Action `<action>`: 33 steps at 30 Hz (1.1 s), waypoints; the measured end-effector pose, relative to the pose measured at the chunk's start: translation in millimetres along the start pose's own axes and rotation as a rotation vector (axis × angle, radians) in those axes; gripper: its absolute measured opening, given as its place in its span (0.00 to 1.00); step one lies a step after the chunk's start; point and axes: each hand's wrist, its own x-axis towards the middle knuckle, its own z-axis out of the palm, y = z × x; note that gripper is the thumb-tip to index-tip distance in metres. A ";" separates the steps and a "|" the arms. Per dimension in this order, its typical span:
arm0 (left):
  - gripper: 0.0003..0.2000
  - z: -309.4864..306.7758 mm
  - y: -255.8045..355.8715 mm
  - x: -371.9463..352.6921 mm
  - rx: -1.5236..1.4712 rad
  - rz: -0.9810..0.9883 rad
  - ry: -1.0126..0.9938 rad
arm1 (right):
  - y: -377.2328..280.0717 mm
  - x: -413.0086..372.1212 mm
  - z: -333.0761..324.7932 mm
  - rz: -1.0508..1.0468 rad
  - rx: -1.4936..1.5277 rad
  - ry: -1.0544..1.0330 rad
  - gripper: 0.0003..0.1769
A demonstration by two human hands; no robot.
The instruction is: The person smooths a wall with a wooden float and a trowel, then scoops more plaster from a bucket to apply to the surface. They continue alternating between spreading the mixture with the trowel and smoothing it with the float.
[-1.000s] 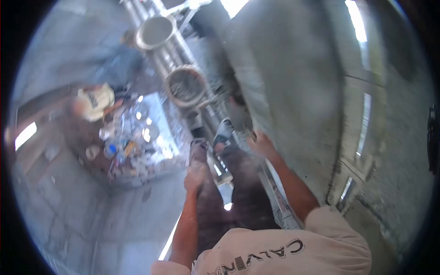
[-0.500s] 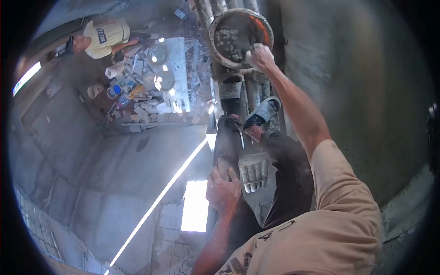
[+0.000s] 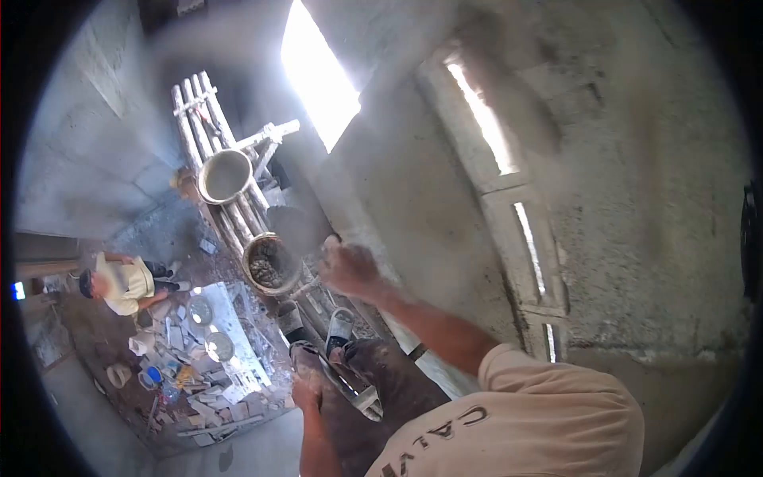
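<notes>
My right hand (image 3: 350, 266) is raised to the right of the near bucket (image 3: 274, 292), its fingers curled closed. Next to it is a blurred, grey rounded shape (image 3: 292, 226); I cannot make out whether the hand holds it. Dark, lumpy wet mortar (image 3: 265, 270) lies in that bucket, just beyond my sandalled feet (image 3: 340, 324). My left hand (image 3: 306, 391) rests on my left knee with nothing visible in it; its fingers are partly hidden.
I am up on a scaffold of round poles (image 3: 230, 226), where a second bucket (image 3: 226, 202) stands farther along. A rough wall (image 3: 445, 230) with narrow slits rises on the right. Below left, a person (image 3: 123, 282) stands near rubble and a pale board (image 3: 238, 318).
My right hand has come out of the near bucket and moved toward the wall. My view has swung up and right, bringing the second bucket and a bright opening into sight.
</notes>
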 end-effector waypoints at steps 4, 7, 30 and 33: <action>0.19 11.6 -64.0 47.9 -0.386 0.116 -0.117 | -36.1 -45.5 -162.5 -0.174 -0.075 0.005 0.14; 0.11 8.8 -100.7 66.7 -1.146 -0.084 -0.286 | -53.3 -69.5 -254.1 -0.279 0.335 -0.116 0.17; 0.12 44.6 -217.1 0.9 -0.351 0.043 -0.165 | 174.5 -245.9 -44.5 0.900 0.536 -0.277 0.10; 0.19 52.6 -151.7 42.9 -0.492 0.318 -0.215 | 189.7 -207.0 102.5 0.258 0.272 -0.483 0.11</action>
